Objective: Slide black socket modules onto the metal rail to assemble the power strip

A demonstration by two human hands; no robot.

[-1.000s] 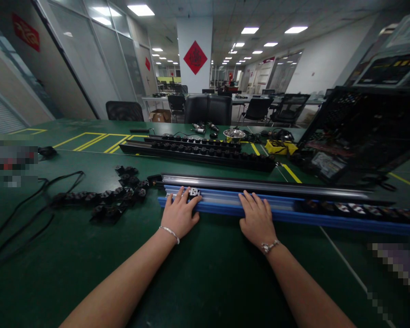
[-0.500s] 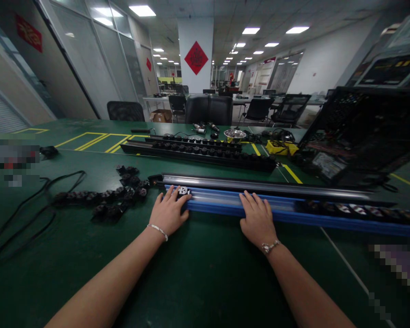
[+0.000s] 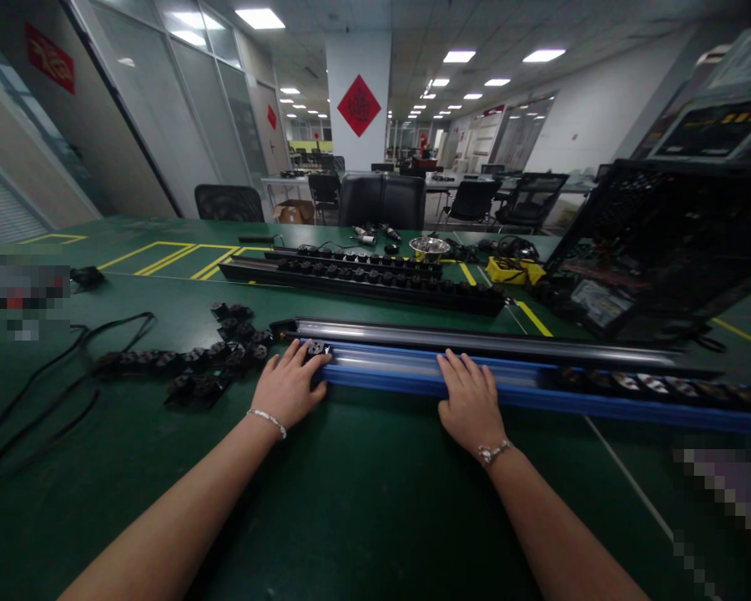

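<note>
A long blue rail (image 3: 381,359) with an open channel lies across the green table in front of me. My left hand (image 3: 291,384) is at its left end, fingers and thumb around a small black module (image 3: 316,347) with a pale, patterned face that sits in the channel. My right hand (image 3: 472,396) presses on the middle of the rail, fingers bent over it and thumb at the near side. Several black modules (image 3: 654,384) fill the right part of the channel. Just behind runs a black rail (image 3: 476,335) with a shiny strip.
Loose black modules (image 3: 194,357) lie in a heap left of the rail, beside black cables (image 3: 78,367). Farther back are black rails (image 3: 363,280) fitted with modules, a metal bowl (image 3: 429,245) and a yellow tray (image 3: 515,270). A dark open case (image 3: 663,242) stands at right.
My left hand has slid left along the blue rail, and the small black module has moved left with it. My right hand has stayed in place on the rail.
</note>
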